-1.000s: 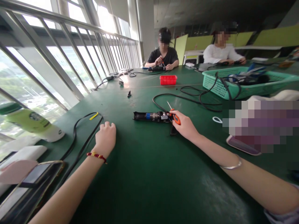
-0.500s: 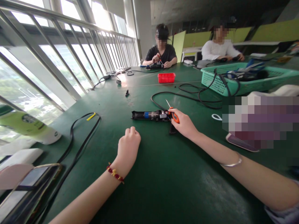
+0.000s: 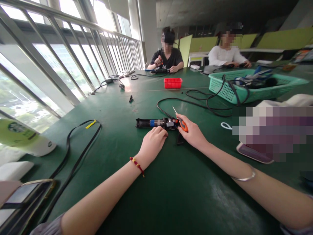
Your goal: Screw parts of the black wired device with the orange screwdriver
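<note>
A black handheld device [image 3: 144, 123] with a blue band and exposed inner parts lies across the green table [image 3: 117, 195], its handle towards me. My right hand [image 3: 192, 132] is closed around an orange-and-black screwdriver [image 3: 184, 125] at the device's right end, the metal shaft pointing up and left. Just below the middle of the device is my left hand [image 3: 154, 142], fingers curled at its near edge; what the fingertips hold, if anything, is hidden.
A red tray [image 3: 173, 83] stands beyond the device, and a green basket [image 3: 222, 88] of tools and cables is at the right. A black cable [image 3: 195, 103] loops between. Phones [image 3: 26, 192] and a cup [image 3: 26, 137] lie left. Two people sit across the table.
My left hand has moved right and forward to the near edge of the device. My right hand stays on the screwdriver, almost in place. The view has shifted slightly.
</note>
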A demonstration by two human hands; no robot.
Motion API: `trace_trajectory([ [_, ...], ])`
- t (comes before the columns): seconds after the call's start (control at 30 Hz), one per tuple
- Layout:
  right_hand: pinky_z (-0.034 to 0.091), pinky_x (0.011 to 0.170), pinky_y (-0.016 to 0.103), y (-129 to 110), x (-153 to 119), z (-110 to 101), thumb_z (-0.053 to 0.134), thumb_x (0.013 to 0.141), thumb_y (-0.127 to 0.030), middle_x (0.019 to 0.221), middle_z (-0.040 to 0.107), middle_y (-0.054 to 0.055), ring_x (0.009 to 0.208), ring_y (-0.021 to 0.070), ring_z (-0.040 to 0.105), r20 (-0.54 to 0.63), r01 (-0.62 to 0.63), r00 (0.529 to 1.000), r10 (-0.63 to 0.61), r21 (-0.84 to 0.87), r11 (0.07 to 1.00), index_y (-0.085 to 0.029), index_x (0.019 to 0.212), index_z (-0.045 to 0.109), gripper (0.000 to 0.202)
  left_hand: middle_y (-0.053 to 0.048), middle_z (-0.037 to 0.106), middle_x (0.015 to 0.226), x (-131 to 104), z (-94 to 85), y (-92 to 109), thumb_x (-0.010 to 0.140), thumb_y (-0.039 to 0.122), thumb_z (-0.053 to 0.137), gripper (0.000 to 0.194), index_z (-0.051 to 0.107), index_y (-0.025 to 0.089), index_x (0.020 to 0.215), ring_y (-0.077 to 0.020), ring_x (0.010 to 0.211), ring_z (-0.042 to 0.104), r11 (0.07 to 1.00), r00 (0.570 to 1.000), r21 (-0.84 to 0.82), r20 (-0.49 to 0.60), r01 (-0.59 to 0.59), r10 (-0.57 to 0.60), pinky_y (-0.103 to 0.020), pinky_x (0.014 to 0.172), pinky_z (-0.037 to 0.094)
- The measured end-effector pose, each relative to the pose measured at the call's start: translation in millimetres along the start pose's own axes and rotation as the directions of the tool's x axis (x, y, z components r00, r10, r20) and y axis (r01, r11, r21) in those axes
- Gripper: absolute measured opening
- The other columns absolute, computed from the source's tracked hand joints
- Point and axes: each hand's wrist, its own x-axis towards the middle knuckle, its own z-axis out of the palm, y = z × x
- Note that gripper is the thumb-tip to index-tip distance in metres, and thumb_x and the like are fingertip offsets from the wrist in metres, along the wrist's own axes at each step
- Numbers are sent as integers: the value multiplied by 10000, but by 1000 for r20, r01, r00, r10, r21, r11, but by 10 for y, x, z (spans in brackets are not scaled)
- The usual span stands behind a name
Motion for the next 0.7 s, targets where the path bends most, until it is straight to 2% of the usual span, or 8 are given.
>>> trace_trajectory([
  [0.2,413,959,373,12,5,8,475,764,-154,1176,580,55,1071,203,553,-11,44,999,-44,30,999,-224,1192,509,435,-20,623,890,-26,29,-33,839,143,492,103,583,182,865,-151,832,585,954,989,-296,-116,52,-90,-285,750,495],
  [0.33,428,928,372,-37,-23,9,478,767,-144,1067,591,61,1013,202,552,30,128,991,-128,-22,991,-219,1146,534,391,-4,642,839,-13,51,-68,797,128,533,95,613,174,823,-122,766,607,863,945,-503,-258,48,-202,-251,726,512],
  [0.5,437,902,364,-115,-63,1,465,792,-145,1043,578,65,1001,203,529,134,266,957,-256,-64,962,-215,1128,546,352,-11,651,820,6,31,-125,797,159,540,124,657,171,835,-113,745,612,835,895,-548,-350,45,-278,-236,695,535],
  [0.6,443,890,365,-114,-64,7,469,796,-154,1046,573,59,1003,204,524,148,282,951,-271,-62,957,-228,1137,538,356,-18,659,834,13,15,-148,808,185,535,140,669,174,848,-117,755,619,834,880,-550,-369,51,-297,-237,692,543],
  [0.7,443,892,368,-102,-58,16,474,796,-160,1053,573,57,1012,206,519,150,271,954,-260,-63,960,-234,1140,534,357,-24,660,850,11,16,-158,820,191,531,150,674,178,863,-124,765,621,851,886,-523,-369,53,-282,-241,702,536],
])
